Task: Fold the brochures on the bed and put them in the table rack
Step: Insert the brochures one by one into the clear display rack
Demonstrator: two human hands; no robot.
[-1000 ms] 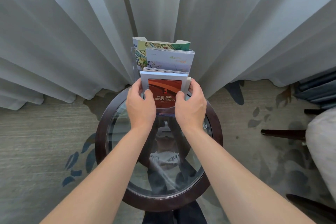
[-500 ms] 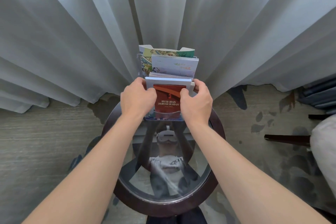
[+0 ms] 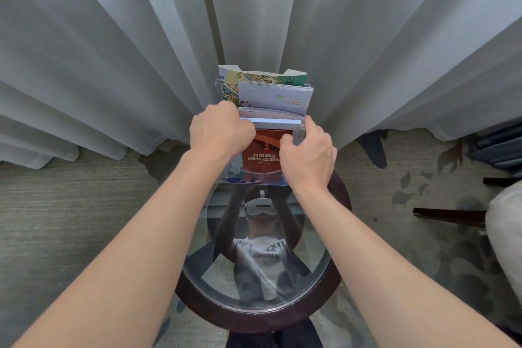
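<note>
I am pinching the thin, floppy red-covered folded brochure (image 3: 264,147) by its top corners, left hand (image 3: 221,133) and right hand (image 3: 308,155) both closed on it, in the front slot of the clear acrylic table rack (image 3: 255,178).

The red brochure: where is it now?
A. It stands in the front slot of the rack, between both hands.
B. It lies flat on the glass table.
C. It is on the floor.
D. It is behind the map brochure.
A: the red brochure stands upright in the clear rack, in front, with the left hand and right hand at its sides.
</note>
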